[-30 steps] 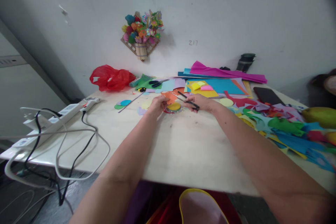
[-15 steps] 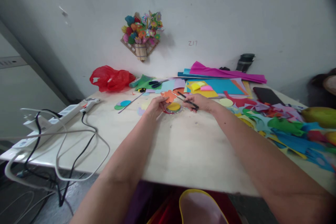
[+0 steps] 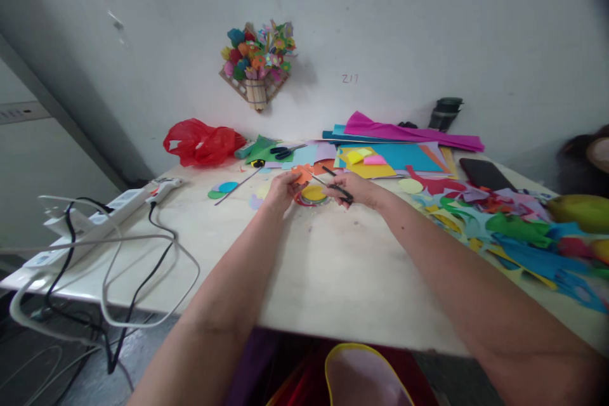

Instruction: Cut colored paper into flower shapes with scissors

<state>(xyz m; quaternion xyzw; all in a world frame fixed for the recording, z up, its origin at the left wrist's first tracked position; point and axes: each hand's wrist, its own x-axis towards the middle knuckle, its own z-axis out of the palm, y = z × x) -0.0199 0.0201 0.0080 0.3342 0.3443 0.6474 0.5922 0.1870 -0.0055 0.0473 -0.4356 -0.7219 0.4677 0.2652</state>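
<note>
Between the fingers of my left hand [image 3: 284, 190] is an orange scalloped paper piece [image 3: 302, 174]. My right hand [image 3: 354, 188] grips a pair of dark-handled scissors [image 3: 340, 191]. Their blades are spread, with one reaching to the orange paper's right edge. Just below the paper, a round stack topped by a yellow paper disc [image 3: 314, 193] lies on the table between my hands. More orange paper [image 3: 325, 167] lies behind the scissors. Pale paper discs [image 3: 259, 196] are left of my left hand.
Several paper scraps [image 3: 499, 216] heap up on the right, beside a dark phone [image 3: 486, 174]. Colored sheets [image 3: 404, 157] lie at the back. A red plastic bag [image 3: 202, 143], second scissors [image 3: 284, 151] and a power strip [image 3: 95, 222] with loose cables are toward the left.
My right hand has shifted slightly left with the scissors, bringing a blade across the edge of the orange paper. My left hand has drawn slightly left with the paper.
</note>
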